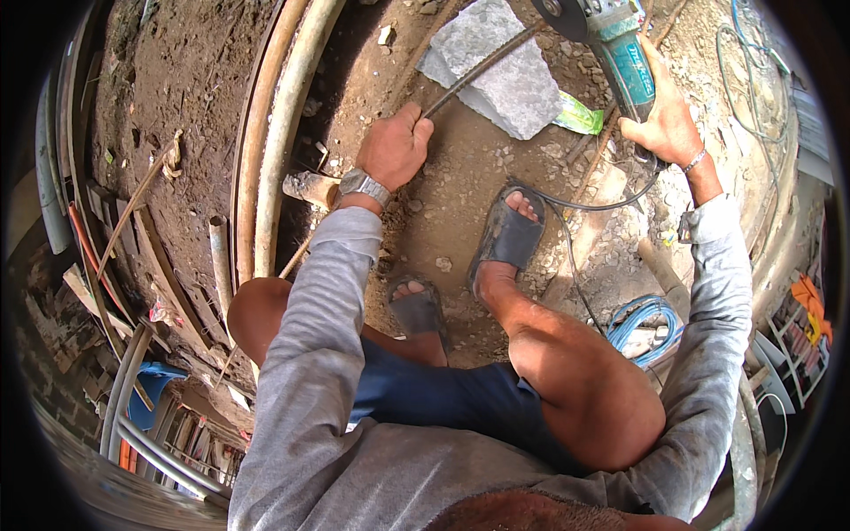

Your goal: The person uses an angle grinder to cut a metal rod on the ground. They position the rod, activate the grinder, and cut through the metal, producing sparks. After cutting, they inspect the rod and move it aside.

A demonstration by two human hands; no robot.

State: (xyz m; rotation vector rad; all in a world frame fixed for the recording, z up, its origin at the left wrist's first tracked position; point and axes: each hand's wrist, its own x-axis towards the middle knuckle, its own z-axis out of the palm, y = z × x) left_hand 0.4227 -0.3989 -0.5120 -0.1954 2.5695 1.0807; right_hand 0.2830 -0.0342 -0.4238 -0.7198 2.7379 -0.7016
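Rebar [478, 69] overhangs stone block [505, 66] edge, left hand [396, 149] gripping, grinder [611, 44] above.

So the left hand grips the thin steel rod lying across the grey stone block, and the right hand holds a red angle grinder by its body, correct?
Not quite: the angle grinder is teal-green, not red. The head view shows the right hand around its body, and the left hand gripping the thin steel rod that lies across the grey stone block.

rod [482, 66] on stone block [509, 75] — grinder [611, 44] right
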